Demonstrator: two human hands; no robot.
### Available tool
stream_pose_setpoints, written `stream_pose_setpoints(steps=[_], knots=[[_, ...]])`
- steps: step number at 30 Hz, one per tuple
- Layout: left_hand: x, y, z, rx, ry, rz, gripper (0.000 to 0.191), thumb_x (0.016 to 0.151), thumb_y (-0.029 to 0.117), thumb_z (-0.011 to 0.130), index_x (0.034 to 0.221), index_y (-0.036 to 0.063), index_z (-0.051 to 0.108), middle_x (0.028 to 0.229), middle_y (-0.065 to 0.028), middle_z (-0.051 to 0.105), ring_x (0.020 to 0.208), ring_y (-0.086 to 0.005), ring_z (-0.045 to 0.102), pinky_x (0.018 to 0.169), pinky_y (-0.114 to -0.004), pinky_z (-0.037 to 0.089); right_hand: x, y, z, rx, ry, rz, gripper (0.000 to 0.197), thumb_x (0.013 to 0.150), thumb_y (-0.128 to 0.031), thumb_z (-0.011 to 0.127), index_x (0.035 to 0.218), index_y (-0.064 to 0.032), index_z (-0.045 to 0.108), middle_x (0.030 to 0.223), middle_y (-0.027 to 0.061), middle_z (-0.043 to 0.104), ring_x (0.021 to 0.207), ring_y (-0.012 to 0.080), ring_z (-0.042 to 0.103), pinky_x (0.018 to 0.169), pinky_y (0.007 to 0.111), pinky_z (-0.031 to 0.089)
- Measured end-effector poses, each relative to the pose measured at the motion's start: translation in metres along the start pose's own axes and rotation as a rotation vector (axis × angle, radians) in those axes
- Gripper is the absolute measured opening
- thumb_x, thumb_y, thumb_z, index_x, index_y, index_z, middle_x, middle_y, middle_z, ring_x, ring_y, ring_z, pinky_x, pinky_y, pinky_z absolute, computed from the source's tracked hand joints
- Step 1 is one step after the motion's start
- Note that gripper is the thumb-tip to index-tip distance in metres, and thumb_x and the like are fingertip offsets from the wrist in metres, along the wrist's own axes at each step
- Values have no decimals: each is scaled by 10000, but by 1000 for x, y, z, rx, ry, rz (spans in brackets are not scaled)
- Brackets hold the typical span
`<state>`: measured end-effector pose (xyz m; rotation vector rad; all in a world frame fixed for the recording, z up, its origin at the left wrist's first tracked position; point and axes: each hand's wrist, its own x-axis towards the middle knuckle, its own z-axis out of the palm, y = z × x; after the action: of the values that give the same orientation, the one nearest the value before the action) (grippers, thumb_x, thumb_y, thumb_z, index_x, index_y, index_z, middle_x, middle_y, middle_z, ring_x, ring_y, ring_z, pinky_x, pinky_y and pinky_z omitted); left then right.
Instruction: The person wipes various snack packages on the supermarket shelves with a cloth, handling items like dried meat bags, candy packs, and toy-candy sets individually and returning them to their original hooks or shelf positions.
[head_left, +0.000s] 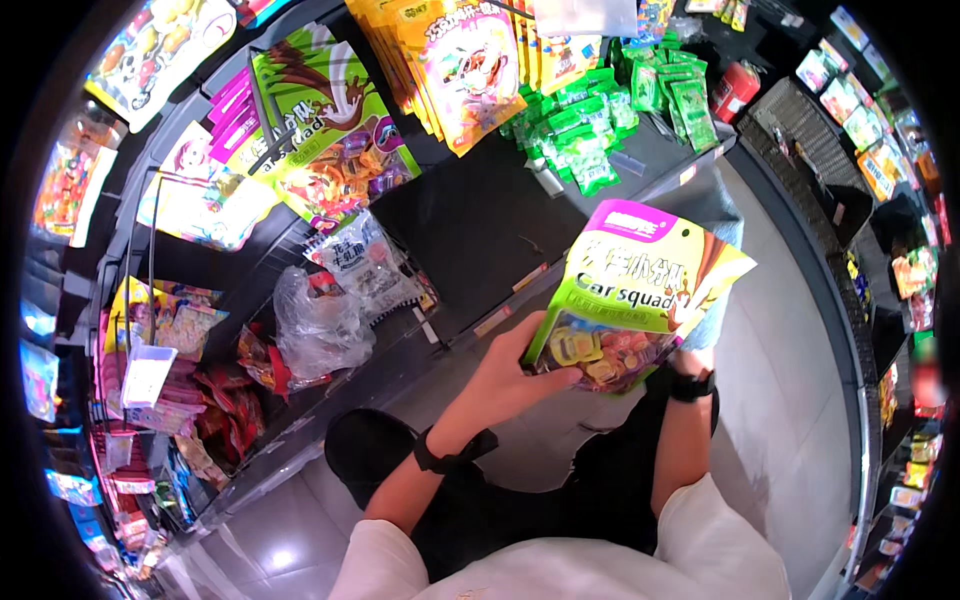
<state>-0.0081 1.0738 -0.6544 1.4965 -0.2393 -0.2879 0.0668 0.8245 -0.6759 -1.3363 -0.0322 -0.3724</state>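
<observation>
My left hand (529, 375) grips the lower left edge of a green, yellow and purple candy bag (622, 300), thumb on its front. Wrapped candies show through the bag's lower part, and it bears writing. My right hand (694, 362) is mostly hidden behind the bag and a grey-blue cloth (709, 326). That cloth appears gathered at the hand and reaches up behind the bag's right side; the fingers are out of sight. Dark bands circle both wrists.
Matching bags (337, 142) hang on a rack beside orange pouches (472, 67). Small green packets (577, 127) lie on the black shelf (465, 240). A clear plastic bag (319, 330) sits left, near red packets (229, 412). A fire extinguisher (735, 90) stands beyond; another shelf (862, 300) curves right.
</observation>
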Motion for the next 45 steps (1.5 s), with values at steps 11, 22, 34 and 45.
stream_pose_setpoints(steps=[11, 22, 34, 45], knots=[[-17, -47, -57, -230, 205, -213, 562, 828, 111, 749, 1296, 25, 451, 1060, -35, 621, 892, -75, 565, 727, -229, 480, -6, 1, 23, -850, -241, -396, 528, 657, -28, 736, 1160, -11, 577, 1132, 120, 590, 977, 243, 583, 867, 314, 488], [-7, -105, -39, -72, 498, -168, 344, 998, 199, 546, 1275, -1, 512, 814, 8, 555, 667, -48, 471, 530, -217, 375, -71, 92, 76, -677, -859, -197, 487, 714, -72, 727, 1184, -63, 602, 1200, 136, 587, 1052, 315, 584, 939, 381, 467], [-25, -65, -43, 239, 606, 37, 357, 959, 96, 515, 1313, 51, 506, 849, -240, 615, 758, -442, 586, 647, -405, 464, -57, 56, 110, -850, -778, -705, 588, 690, -116, 734, 1218, 47, 533, 1311, 270, 507, 1264, 457, 446, 1078, 471, 356], [-29, -59, -52, 144, 717, 23, 343, 974, 38, 496, 1317, 54, 511, 795, -64, 572, 657, -110, 472, 613, -270, 423, -106, 88, 120, -790, -837, -408, 725, 687, -51, 691, 1354, 64, 430, 1383, 277, 441, 1308, 462, 388, 1103, 436, 318]])
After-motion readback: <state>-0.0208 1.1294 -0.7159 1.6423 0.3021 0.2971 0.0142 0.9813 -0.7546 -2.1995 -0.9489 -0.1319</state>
